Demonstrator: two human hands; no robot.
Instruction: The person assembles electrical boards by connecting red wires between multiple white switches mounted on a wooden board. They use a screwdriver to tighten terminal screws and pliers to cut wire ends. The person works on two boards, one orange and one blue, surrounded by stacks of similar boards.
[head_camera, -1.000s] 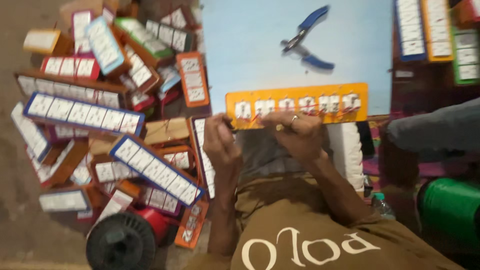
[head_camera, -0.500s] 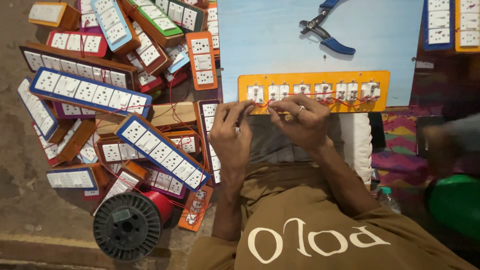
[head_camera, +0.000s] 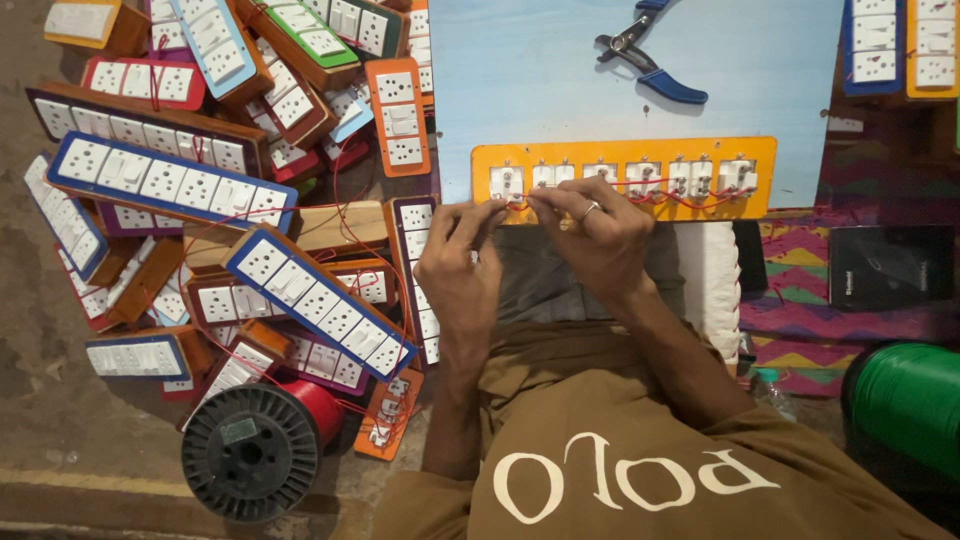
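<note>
One orange switch panel (head_camera: 623, 178) in work, lying face down on the near edge of the light-blue board (head_camera: 560, 80); six white module backs visible along it. One thin red wire (head_camera: 640, 186) strung across those backs.

Both hands sit at the panel's near edge, left half. Left hand (head_camera: 458, 265) is curled, fingertips pinched on the wire end just below the panel's left corner. Right hand (head_camera: 592, 232), ring on one finger, is also curled, fingers pinching the wire right next to the left hand's fingertips. Hands nearly touching each other. Right half of the panel is uncovered.

One pair of blue-handled pliers (head_camera: 650, 55) on the board, beyond the panel, well apart from the hands.

Left of the person: a heap of finished switchboards (head_camera: 200, 170), well over a dozen, overlapping, exact count not possible. Frames blue, orange, red, green, brown. One long blue-framed board (head_camera: 318, 300) lies just beside the left forearm.

One black spool of red wire (head_camera: 252, 450) near the left elbow. One green spool (head_camera: 905, 400) at far right. One dark flat object (head_camera: 888, 265) on the patterned cloth right of the panel; can't tell what it is.
</note>
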